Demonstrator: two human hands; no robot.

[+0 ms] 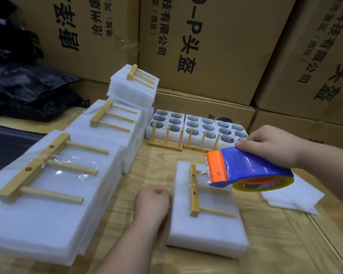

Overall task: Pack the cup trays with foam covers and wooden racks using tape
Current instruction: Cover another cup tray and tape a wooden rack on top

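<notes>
Taping a wooden rack onto a foam-covered cup tray at the desk.

The right hand (pixel 273 145) has its grip clamped on a blue and orange tape dispenser (pixel 248 171), its orange end just above the wooden rack (pixel 194 191) lying on the foam cover (pixel 206 230) at lower centre. The left hand (pixel 152 202) presses against that cover's left edge, fingers curled; whether it grips anything I cannot tell. Finished packs (pixel 53 204) are stacked at left, and open cup trays (pixel 196 125) stand behind with upright racks before them. Cardboard boxes (pixel 206 46) fill the top of the frame.
</notes>
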